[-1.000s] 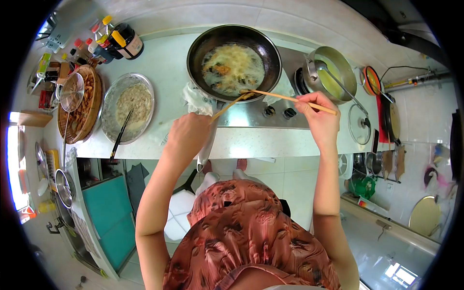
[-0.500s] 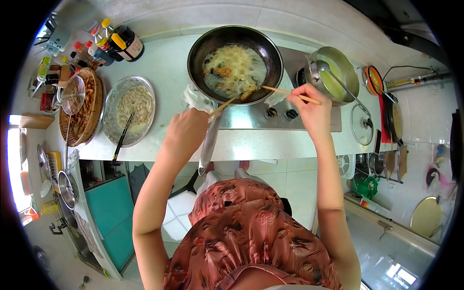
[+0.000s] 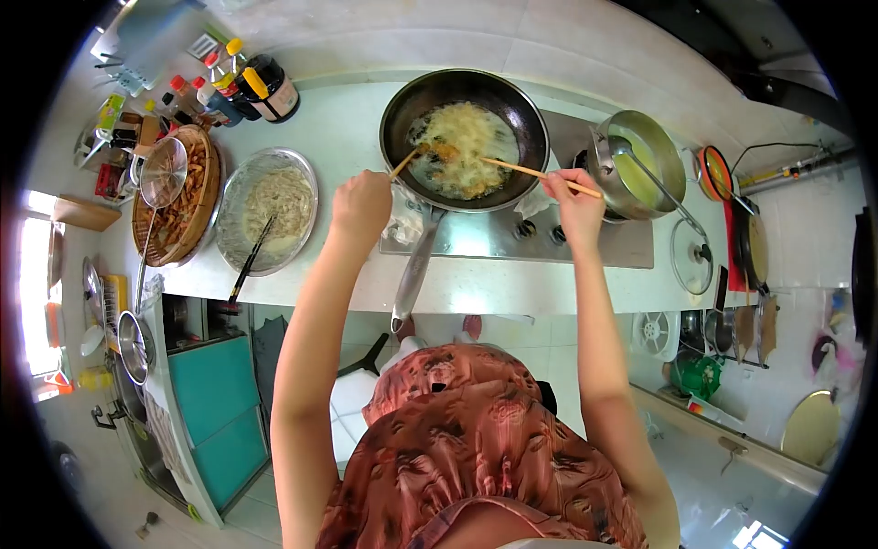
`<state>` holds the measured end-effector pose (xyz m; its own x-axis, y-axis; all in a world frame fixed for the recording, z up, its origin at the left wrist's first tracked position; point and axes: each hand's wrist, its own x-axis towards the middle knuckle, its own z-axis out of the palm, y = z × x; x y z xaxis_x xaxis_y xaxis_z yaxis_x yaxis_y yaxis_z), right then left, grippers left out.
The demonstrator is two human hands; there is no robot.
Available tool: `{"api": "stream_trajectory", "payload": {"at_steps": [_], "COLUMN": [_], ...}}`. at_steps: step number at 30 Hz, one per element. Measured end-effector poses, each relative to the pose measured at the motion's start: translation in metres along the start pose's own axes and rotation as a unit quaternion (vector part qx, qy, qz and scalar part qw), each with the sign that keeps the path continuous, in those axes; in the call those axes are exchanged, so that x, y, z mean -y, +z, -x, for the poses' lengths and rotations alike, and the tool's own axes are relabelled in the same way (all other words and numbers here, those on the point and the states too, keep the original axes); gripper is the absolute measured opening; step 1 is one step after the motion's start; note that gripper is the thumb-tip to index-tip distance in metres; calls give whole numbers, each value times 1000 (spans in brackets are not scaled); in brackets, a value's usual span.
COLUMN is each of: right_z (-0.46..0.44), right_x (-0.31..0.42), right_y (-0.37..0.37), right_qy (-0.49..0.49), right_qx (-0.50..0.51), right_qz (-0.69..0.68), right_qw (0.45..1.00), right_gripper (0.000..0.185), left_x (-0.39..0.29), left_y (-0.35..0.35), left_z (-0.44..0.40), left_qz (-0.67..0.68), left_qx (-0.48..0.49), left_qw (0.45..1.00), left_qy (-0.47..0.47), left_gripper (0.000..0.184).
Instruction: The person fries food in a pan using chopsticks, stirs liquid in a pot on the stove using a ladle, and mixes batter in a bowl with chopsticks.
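A dark wok (image 3: 530, 128) holds bubbling oil with pale and golden frying pieces (image 3: 466, 137). My left hand (image 3: 362, 203) is closed on a wooden chopstick (image 3: 403, 162) whose tip reaches over the wok's left side. From the right, my right hand (image 3: 576, 203) grips another wooden chopstick (image 3: 526, 168), its tip over the frying food. The wok's handle (image 3: 418, 271) points toward me between my two hands. Left of my left hand, a metal bowl (image 3: 311, 192) of pale batter has dark chopsticks (image 3: 251, 259) leaning in it.
A wicker basket (image 3: 216, 188) of brown fried pieces stands at left, a strainer (image 3: 164, 174) over it. Bottles (image 3: 268, 90) are grouped at the back left. Right of the wok are a pot (image 3: 675, 174) with a ladle and a glass lid (image 3: 690, 256).
The whole view has shifted somewhat. My left hand has moved up along the wok's left side, its chopstick tip now at the left of the food. The right chopstick tip is farther into the wok.
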<state>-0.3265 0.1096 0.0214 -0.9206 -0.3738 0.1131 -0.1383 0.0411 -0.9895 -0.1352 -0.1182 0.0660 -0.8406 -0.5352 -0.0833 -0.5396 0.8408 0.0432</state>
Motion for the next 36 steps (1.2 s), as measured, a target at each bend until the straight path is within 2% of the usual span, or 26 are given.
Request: {"api": "stream_trajectory", "payload": {"at_steps": [1, 5, 7, 13, 16, 19, 23, 29, 36], "right_z": [-1, 6, 10, 24, 31, 42, 47, 53, 52], "right_x": [-7, -12, -7, 6, 14, 26, 14, 18, 6], "right_y": [7, 12, 4, -16, -20, -20, -15, -19, 7], "right_qy": [14, 63, 75, 79, 44, 43, 21, -32, -29], "right_qx": [6, -10, -8, 2, -29, -7, 30, -40, -23], "right_qz": [-72, -166, -163, -157, -125, -97, 3, -4, 19], "right_qw": [997, 984, 984, 984, 991, 994, 999, 999, 999], "right_gripper": [11, 10, 10, 10, 10, 9, 9, 9, 8], "left_x": [-3, 0, 4, 11, 8, 1, -5, -10, -10], "left_y": [0, 1, 0, -2, -14, -21, -8, -13, 0], "left_z": [-1, 6, 16, 38, 51, 53, 47, 49, 41], "left_qz": [25, 63, 93, 81, 59, 87, 59, 36, 41], "left_qx": [14, 27, 35, 23, -20, 28, 36, 26, 29], "left_qw": [1000, 998, 994, 996, 998, 995, 998, 999, 999], "left_qy": [-4, -15, -33, -8, -13, -38, 1, 9, 17], "left_gripper": [13, 14, 15, 15, 15, 18, 17, 17, 18]}}
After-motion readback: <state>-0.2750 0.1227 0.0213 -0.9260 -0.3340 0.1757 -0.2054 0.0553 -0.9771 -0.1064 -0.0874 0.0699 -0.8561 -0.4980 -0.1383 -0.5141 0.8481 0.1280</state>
